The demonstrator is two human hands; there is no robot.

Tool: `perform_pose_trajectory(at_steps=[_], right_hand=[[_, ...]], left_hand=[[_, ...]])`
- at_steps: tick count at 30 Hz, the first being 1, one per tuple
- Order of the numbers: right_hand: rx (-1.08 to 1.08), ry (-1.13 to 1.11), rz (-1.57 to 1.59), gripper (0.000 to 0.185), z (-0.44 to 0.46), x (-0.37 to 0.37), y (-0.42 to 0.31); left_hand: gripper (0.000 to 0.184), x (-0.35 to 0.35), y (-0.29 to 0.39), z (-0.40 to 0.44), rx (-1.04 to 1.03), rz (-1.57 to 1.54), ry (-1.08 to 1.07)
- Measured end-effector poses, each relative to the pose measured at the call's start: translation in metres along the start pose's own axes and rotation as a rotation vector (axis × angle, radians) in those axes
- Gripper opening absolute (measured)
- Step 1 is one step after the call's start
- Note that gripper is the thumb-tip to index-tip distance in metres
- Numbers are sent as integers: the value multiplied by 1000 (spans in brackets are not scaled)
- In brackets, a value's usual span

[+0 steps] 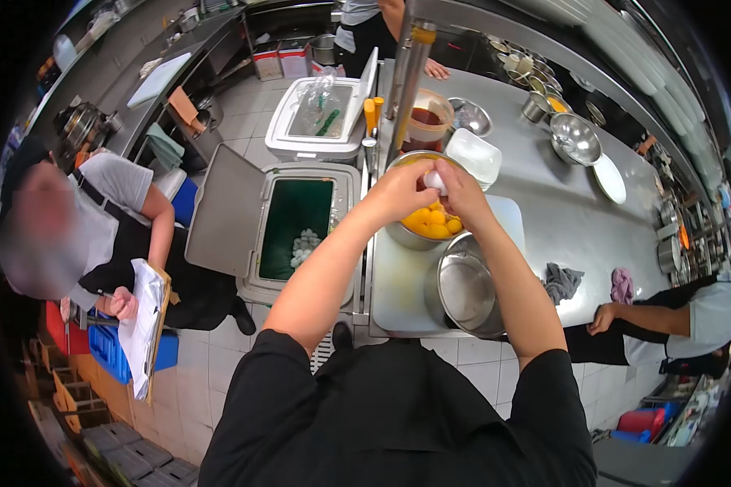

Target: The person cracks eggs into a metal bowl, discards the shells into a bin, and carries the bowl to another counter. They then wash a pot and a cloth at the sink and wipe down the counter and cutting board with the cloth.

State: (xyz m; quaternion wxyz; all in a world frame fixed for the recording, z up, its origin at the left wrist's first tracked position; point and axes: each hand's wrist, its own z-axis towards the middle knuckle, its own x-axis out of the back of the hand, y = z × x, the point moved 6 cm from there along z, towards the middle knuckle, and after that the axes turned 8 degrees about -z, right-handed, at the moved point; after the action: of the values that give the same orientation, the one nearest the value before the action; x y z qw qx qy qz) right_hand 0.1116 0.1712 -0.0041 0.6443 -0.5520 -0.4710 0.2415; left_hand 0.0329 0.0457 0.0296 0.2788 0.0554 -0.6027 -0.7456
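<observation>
Both my hands meet over a metal bowl that holds several yellow egg yolks. A white egg is held between them. My left hand closes on it from the left, and my right hand grips it from the right. Whether the shell is cracked I cannot make out. Below the bowl, a deep metal pot stands on the white cutting board. To the left, white eggshells lie in an open bin with a dark green inside.
A second bin stands behind the first. Beyond the bowl are a tub of red liquid, a white dish and a steel bowl. A person with a clipboard is at left; other people stand at right and back.
</observation>
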Motion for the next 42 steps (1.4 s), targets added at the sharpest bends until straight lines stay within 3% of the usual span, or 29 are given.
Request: perform_pose_trajectory(at_steps=[2,7,9,11,14,17,19,21,22,24,27,29,31,33,37,39,40,42], right_hand=[[270,151,-274,53,1,5,-12],[251,107,-596,48,-13,13,-39],[274,117,-696,47,-18,14,-49],[307,197,-862,50,-18,14,-61],[366,160,-692,57,-9,2,-67],[484,72,-727,63,-15,-13,-84],[432,59,-707,64,-21,-2,-87],[421,64,-584,59,-39,23,-95],[275,66,-559,55,-53,38,-99],[216,124,-528,52,-71,70,-75],[-23,232,-422,48,-107,121,-28],[-69,244,-433,48,-116,132,-9],[-118,251,-444,47,-116,131,4],[-51,291,-624,47,-111,131,4],[-57,244,-858,42,-102,124,23],[-151,-73,-1160,39,-102,115,47],[-233,-152,-1143,33,-102,114,53],[-234,-79,-1128,32,-105,127,63]], left_hand=[[45,0,3,0,21,-42,6],[45,3,1,3,34,57,-28],[48,5,12,3,-138,50,31],[48,7,14,3,-153,40,55],[48,18,13,-1,-189,46,121],[46,49,12,-17,-145,32,204],[45,78,-20,-38,-28,-8,296],[57,107,-42,-70,124,68,276],[61,122,-59,-89,131,105,329],[62,148,-87,-131,311,251,446],[58,156,-140,-205,436,170,536],[55,142,-151,-217,477,144,508],[50,118,-140,-205,473,68,457],[37,97,-116,-182,436,48,426],[30,67,-96,-139,389,11,338],[32,54,-83,-120,362,-47,321],[35,50,-84,-113,365,-53,304],[36,42,-82,-101,359,-51,306]])
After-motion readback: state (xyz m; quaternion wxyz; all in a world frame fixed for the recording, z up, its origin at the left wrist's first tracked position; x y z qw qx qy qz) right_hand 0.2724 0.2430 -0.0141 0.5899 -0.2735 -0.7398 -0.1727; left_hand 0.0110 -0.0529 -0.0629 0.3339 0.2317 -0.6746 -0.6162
